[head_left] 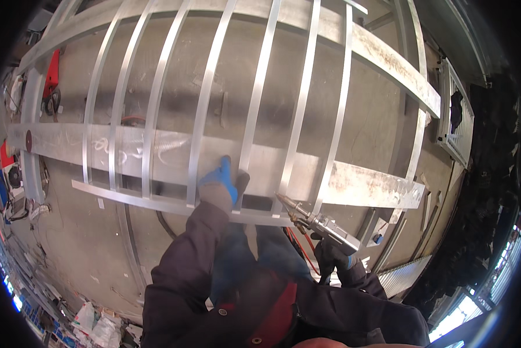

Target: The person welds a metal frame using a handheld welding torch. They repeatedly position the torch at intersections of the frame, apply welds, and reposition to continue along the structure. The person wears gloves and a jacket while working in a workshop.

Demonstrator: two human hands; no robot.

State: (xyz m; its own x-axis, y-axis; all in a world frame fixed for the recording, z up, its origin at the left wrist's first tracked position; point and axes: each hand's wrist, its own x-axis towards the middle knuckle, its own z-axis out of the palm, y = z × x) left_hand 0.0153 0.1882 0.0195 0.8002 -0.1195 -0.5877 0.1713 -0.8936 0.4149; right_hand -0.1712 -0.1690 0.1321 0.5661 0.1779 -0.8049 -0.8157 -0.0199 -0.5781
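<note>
Below me lies a silver metal railing panel (127, 200) with several long, narrow bars. It rests across wide, flat metal beams (69, 142). My left hand (218, 182), in a blue and grey glove, reaches over the panel's near rail between two bars. Its fingers look stretched out over the beam; the fingertips are dark. In my right hand (330, 258), gloved in black and blue, is a handheld welding gun (327, 227) of silver metal. The gun's pointed copper-coloured nozzle (280, 198) sits close to a bar's end at the near rail.
Orange-red hoses (301, 246) hang below the gun. Another barred metal panel (458, 113) stands at the far right. A red tool or machine part (52, 72) is at the left, and white plastic bags (101, 325) lie at lower left. The beams' frame surrounds the concrete floor.
</note>
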